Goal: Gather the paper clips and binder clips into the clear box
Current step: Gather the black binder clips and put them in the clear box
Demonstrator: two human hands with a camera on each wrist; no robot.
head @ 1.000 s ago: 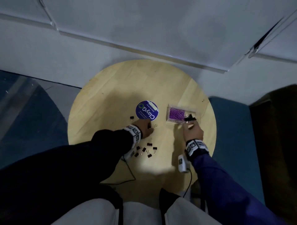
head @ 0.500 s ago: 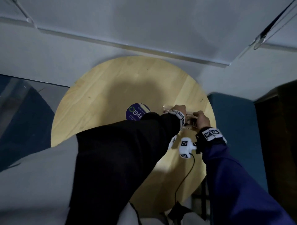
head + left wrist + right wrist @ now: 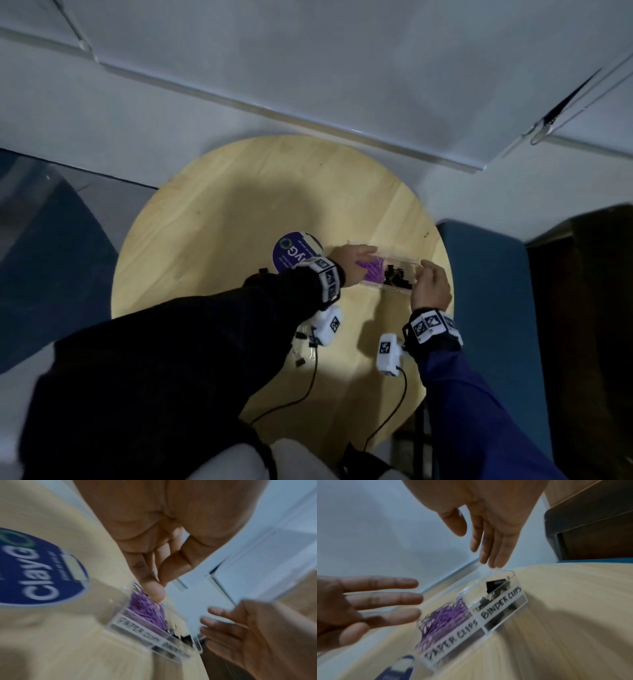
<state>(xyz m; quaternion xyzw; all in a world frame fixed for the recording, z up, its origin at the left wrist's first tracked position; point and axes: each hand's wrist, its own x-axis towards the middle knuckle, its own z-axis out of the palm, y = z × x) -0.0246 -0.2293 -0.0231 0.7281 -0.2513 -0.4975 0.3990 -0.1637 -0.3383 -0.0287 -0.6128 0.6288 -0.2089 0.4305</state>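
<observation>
While both hands flank the clear box [image 3: 385, 270] at the worktop's [image 3: 219, 219] far right, left hand [image 3: 352, 262] and right hand [image 3: 430, 286] show straight, empty fingers; loose binder clips [image 3: 305, 346] lie nearer, closest to the left wrist.

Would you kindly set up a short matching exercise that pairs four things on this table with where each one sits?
Things:
1. purple paper clips
2. black binder clips
3. blue round lid
4. loose binder clips

Places:
A. on the round table, left of the clear box
B. compartment labelled PAPER CLIPS
C. on the table beneath the left forearm
D. compartment labelled BINDER CLIPS

Pairs: 1-B, 2-D, 3-A, 4-C
</observation>
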